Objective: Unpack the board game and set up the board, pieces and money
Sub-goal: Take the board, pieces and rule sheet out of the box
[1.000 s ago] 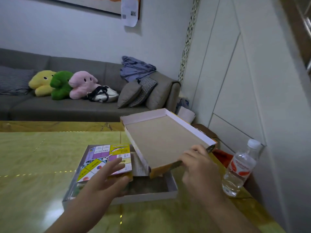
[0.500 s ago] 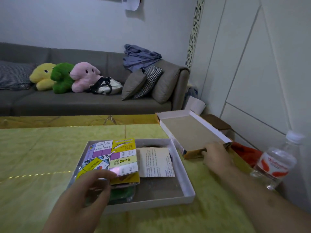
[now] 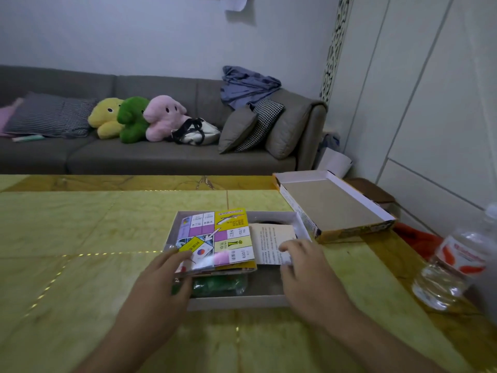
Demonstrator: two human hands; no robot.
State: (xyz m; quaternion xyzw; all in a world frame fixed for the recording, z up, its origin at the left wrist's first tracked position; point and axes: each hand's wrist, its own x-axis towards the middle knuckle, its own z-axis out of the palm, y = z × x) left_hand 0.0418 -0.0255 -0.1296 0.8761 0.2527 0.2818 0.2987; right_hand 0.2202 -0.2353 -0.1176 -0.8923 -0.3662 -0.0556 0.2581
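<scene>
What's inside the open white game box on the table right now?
A folded colourful game board, a printed paper sheet beside it, and a green plastic bag poking out underneath. Whatever else lies under the board and sheet is covered.
</scene>
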